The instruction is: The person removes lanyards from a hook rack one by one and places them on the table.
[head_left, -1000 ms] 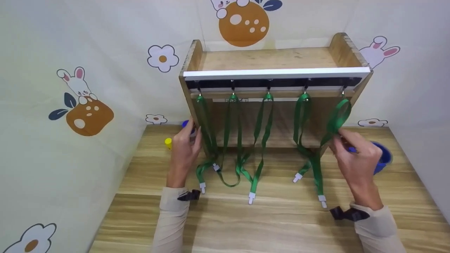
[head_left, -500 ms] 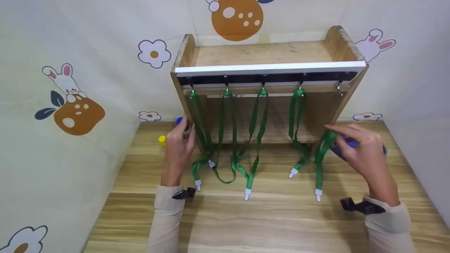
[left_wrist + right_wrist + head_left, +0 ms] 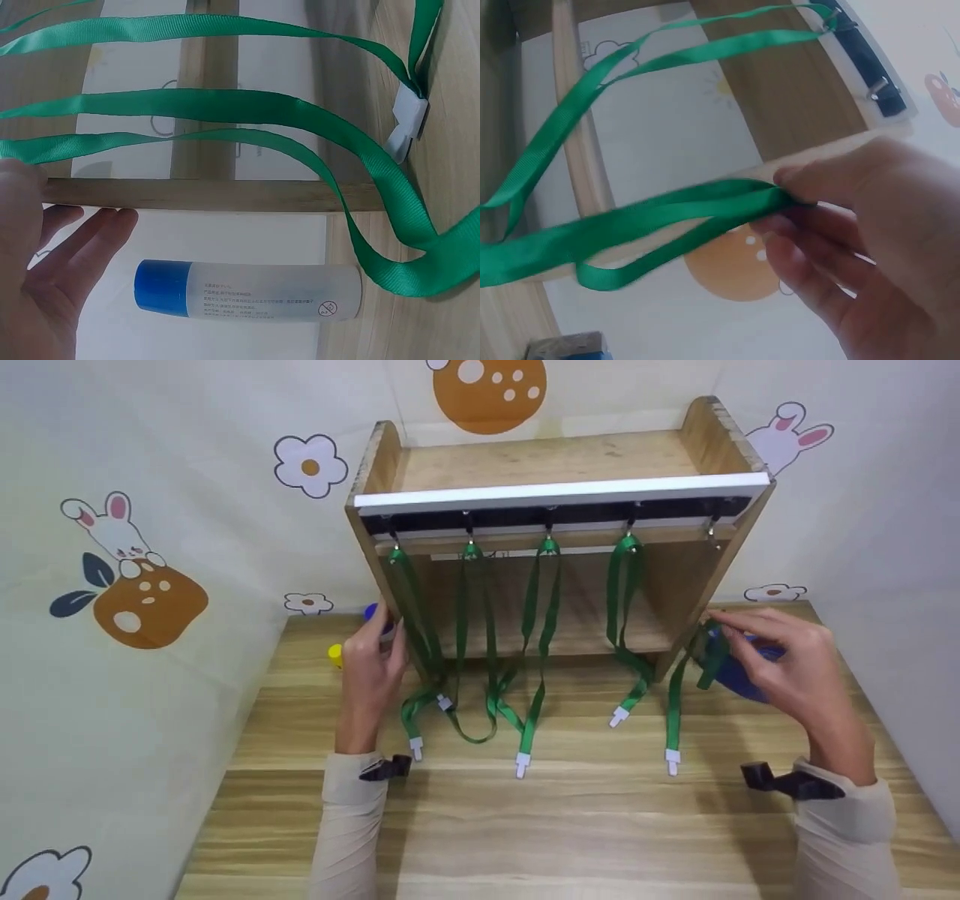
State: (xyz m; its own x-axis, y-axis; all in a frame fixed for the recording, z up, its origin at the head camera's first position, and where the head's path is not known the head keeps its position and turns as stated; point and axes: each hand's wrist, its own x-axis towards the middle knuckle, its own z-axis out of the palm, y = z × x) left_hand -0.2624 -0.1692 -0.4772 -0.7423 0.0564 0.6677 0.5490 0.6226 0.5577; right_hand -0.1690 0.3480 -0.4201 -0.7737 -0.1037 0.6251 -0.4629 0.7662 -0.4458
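Between thumb and fingertips the right hand pinches the top of a green lanyard at the rack's right side; its white clip hangs low. The right wrist view shows the pinched lanyard running left from the hand. Above it, the rightmost hook bears no lanyard. Several green lanyards hang from the other hooks. The left hand holds the left side panel of the wooden rack; in the left wrist view its thumb and fingers lie on either side of the panel edge.
Behind the right hand stands a blue container. Beside the rack's left side lie a blue-capped white tube and a yellow object. Patterned cloth walls surround the wooden tabletop at the back and sides.
The rightmost lanyard has come off its hook and moved down and right in the right hand. The left hand still holds the rack; the head view has shifted slightly.
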